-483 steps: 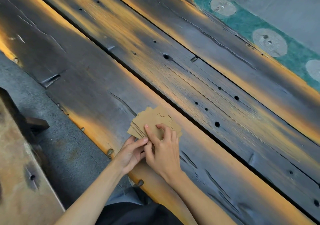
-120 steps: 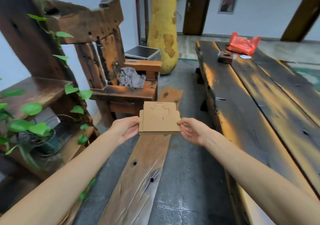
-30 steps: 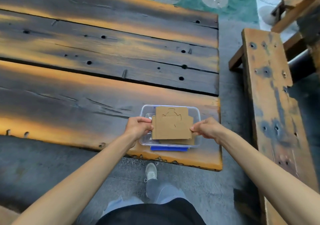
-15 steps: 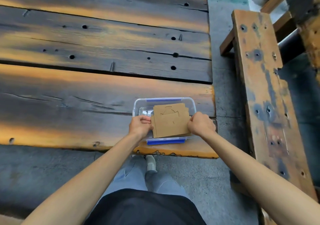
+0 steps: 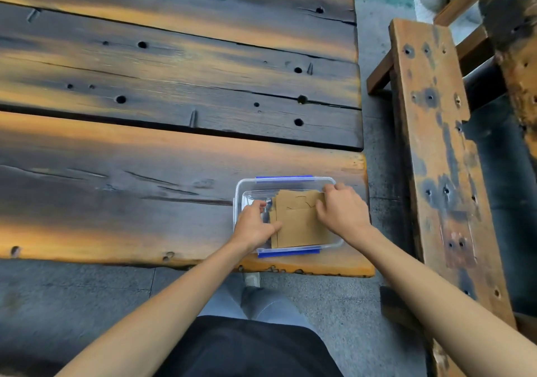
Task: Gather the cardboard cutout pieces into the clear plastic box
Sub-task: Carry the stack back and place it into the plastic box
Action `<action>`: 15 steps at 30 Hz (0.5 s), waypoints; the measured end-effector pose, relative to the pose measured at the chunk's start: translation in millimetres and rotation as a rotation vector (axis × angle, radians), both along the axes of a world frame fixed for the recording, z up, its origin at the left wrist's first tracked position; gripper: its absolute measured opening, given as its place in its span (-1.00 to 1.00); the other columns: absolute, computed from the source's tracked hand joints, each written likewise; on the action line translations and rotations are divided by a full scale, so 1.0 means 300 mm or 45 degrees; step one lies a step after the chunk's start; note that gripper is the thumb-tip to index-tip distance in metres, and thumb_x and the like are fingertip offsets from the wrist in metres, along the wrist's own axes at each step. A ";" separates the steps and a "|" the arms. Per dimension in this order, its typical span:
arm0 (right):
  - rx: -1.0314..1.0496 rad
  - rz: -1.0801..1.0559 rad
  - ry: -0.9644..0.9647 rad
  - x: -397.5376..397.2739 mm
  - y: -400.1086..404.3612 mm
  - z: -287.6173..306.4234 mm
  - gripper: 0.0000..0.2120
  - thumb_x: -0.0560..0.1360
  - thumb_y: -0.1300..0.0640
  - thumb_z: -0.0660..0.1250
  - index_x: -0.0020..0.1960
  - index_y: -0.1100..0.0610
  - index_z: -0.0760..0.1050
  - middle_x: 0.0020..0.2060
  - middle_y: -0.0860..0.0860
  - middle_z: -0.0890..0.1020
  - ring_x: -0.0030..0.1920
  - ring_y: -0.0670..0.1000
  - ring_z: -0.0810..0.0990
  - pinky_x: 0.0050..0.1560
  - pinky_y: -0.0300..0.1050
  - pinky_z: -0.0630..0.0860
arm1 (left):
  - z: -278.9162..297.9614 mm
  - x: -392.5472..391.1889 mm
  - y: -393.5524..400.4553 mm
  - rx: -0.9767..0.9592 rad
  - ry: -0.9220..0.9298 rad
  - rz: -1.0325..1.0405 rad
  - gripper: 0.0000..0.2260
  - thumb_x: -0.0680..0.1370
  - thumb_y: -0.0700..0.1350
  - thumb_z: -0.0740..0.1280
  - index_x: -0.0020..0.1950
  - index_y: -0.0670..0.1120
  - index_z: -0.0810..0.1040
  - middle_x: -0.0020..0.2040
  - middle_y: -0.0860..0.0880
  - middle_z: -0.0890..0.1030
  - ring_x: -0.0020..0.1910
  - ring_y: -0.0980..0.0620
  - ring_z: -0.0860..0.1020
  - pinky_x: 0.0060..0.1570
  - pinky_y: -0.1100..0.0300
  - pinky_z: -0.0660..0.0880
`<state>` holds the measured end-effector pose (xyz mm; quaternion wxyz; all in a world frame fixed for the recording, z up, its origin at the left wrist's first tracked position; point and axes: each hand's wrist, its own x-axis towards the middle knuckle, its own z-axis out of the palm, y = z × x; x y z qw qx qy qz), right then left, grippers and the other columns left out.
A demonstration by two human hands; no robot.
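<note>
A clear plastic box (image 5: 239, 190) with blue clips stands at the near right corner of the dark plank table (image 5: 145, 173). A stack of brown cardboard cutout pieces (image 5: 296, 222) lies down inside the box, slightly tilted. My left hand (image 5: 252, 227) grips the stack's left edge, with the thumb on top. At the stack's right edge my right hand (image 5: 341, 212) presses down, fingers curled over it. Both wrists reach over the box's near rim.
A worn wooden bench (image 5: 436, 155) runs along the right side, close to the table's end. Grey floor (image 5: 348, 307) lies below the near table edge, where my legs and one shoe (image 5: 252, 279) show. A dark gap (image 5: 174, 128) splits the table's planks.
The stack has gone down from above the box's rim into the box. Both hands followed it in and stay on its edges.
</note>
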<state>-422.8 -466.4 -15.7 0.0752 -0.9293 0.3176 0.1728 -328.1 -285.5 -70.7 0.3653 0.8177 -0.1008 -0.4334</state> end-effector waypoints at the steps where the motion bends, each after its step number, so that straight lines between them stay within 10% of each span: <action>1: 0.059 0.047 -0.033 0.022 -0.001 0.000 -0.67 0.60 0.06 0.20 0.26 0.19 0.53 0.17 0.15 0.60 0.19 0.22 0.56 0.05 0.10 0.59 | -0.002 0.009 -0.003 -0.004 -0.006 -0.033 -0.34 0.44 -0.04 0.54 0.49 -0.14 0.40 0.42 -0.12 0.51 0.34 -0.10 0.51 0.17 0.14 0.46; 15: 0.386 0.207 0.341 0.209 0.012 -0.100 -0.44 0.63 -0.22 -0.09 0.36 -0.02 0.53 0.27 0.13 0.63 0.28 0.19 0.54 0.32 0.18 0.40 | -0.032 0.092 -0.063 0.016 0.155 -0.331 -0.65 0.39 0.05 0.54 0.02 -0.17 0.65 0.03 -0.16 0.70 0.02 -0.12 0.65 0.03 -0.02 0.61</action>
